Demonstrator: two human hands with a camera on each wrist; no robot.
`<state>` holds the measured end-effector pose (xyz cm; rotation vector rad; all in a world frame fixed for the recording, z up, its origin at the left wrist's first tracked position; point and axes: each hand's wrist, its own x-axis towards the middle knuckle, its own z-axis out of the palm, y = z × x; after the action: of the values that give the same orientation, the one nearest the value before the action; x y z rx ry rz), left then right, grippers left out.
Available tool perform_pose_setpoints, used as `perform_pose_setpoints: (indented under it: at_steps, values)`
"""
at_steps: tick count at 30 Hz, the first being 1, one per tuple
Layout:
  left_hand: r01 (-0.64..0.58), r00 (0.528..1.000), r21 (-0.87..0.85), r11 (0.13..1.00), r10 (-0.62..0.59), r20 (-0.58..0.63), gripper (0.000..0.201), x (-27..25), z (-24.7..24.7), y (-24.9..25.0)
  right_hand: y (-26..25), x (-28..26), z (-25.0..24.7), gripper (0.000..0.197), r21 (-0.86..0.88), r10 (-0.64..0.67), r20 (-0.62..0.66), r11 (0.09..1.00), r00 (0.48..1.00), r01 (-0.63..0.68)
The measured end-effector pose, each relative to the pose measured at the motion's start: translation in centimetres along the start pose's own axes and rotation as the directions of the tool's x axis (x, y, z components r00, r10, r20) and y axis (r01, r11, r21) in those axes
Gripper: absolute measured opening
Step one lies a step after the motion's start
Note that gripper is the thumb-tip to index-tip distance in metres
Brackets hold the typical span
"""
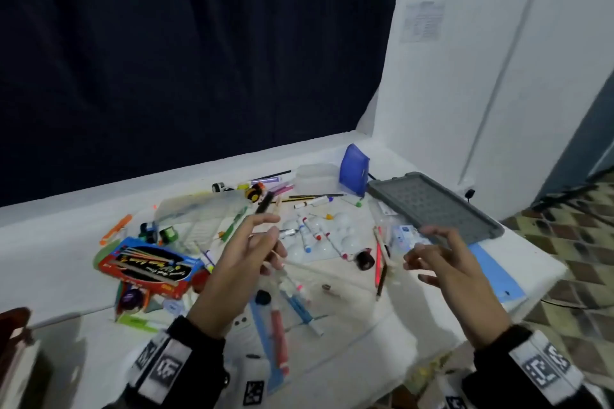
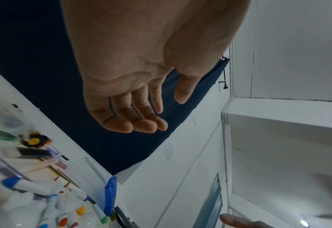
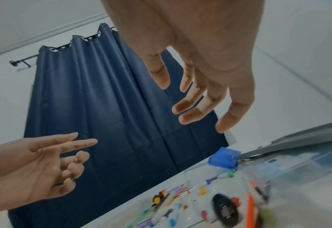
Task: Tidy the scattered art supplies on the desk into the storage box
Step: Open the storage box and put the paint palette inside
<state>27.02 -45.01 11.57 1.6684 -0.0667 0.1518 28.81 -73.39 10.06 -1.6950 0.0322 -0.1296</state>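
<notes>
Both hands hover above the cluttered white desk (image 1: 59,262) and hold nothing. My left hand (image 1: 265,236) is raised mid-desk with its fingers loosely spread; the left wrist view shows the left hand (image 2: 153,108) with a bare palm. My right hand (image 1: 428,249) floats near the grey lid (image 1: 432,206), fingers spread, and the right hand (image 3: 192,100) is empty in its wrist view too. White markers with coloured caps (image 1: 309,236) lie on a white palette (image 1: 342,221). A clear plastic box (image 1: 199,209) sits behind my left hand. A red pencil box (image 1: 149,267) lies at the left.
A blue case (image 1: 355,169) stands at the back by the wall corner. A black tape roll (image 1: 364,260), an orange pen (image 1: 116,229) and a yellow-black tape measure (image 1: 255,192) lie among the clutter. A blue sheet (image 1: 495,272) hangs at the desk's right edge, above tiled floor.
</notes>
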Motion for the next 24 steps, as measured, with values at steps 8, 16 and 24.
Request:
perform_pose_setpoints:
  at_steps: [8, 16, 24]
  values:
    - [0.024, 0.973, 0.2, 0.979, -0.07, 0.222, 0.021, 15.4, 8.2, -1.2, 3.7, 12.2, -7.0, 0.018, -0.201, 0.038, -0.064, 0.978, 0.997, -0.05]
    - [-0.027, 0.923, 0.378, 0.925, -0.122, 0.365, 0.023, 27.6, 16.2, -4.3, 6.1, 21.4, -13.3, 0.021, -0.642, 0.103, -0.084, 0.755, 0.991, -0.133]
    - [-0.172, 0.869, 0.742, 0.648, -0.254, 0.424, 0.044, 36.1, 22.9, -10.6, 10.2, 27.1, -18.1, 0.047, -0.982, 0.391, 0.052, 0.185, 0.919, -0.023]
